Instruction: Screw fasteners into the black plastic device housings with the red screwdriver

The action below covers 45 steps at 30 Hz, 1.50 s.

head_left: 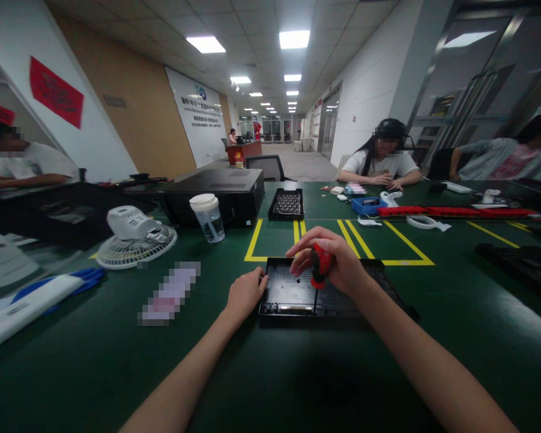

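A flat black plastic panel (282, 291) with raised edges lies on the green table in front of me. My right hand (336, 255) is closed round the red and black handle of a screwdriver (321, 264). The screwdriver stands nearly upright, its shaft pointing down at the near part of the panel, beside a light metallic strip (296, 308). Whether the tip sits in a screw is too small to tell. My left hand (247, 291) grips the panel's left edge, with the fingertips at its rim.
Beyond the panel, yellow tape lines (342, 261) mark the table, and a black tray (286, 204) holds small parts. To the left are a lidded plastic cup (208, 218), a white fan (135, 237), a black case (216, 192) and a white power strip (36, 307). Several people sit around.
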Available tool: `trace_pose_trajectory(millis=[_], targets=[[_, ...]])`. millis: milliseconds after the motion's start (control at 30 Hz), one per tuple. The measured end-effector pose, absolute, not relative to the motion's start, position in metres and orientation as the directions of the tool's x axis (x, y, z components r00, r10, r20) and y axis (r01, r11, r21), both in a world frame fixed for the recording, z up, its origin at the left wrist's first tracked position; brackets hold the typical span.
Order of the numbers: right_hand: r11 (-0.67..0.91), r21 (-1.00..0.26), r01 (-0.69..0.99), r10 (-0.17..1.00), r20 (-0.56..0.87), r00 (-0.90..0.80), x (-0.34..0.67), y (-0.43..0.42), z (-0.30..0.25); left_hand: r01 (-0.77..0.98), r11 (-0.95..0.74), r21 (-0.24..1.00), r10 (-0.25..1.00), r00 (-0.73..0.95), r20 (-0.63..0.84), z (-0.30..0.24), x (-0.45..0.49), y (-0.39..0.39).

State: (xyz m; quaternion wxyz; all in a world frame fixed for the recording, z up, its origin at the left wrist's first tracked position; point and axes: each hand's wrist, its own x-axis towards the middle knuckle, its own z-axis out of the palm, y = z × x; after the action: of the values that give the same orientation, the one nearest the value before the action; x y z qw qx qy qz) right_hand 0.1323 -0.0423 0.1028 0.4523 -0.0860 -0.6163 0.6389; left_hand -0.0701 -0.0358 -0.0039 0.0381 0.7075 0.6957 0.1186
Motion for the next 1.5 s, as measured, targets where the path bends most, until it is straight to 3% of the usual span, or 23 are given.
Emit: trace_pose_trajectory(millis=[233,1000,1500], targets=[[0.173,-0.829,-0.531,0.694,0.485,-0.532,0.1355,-0.037,0.1001,0.976,-0.031,0.217,0.992,0.003,0.128,-0.0044,-0.0699,-0.036],[0.156,-0.847,-0.508,0.826,0.394,-0.403,0.1315,-0.0358,0.0998,0.978,-0.014,0.209,0.993,-0.011,0.118,-0.0052,-0.0697,-0.0349],[0.176,-0.847,-0.502,0.725,0.456,-0.515,0.138,-0.0348,0.1009,0.975,-0.02,0.221,0.993,-0.006,0.116,-0.006,-0.0708,-0.035]])
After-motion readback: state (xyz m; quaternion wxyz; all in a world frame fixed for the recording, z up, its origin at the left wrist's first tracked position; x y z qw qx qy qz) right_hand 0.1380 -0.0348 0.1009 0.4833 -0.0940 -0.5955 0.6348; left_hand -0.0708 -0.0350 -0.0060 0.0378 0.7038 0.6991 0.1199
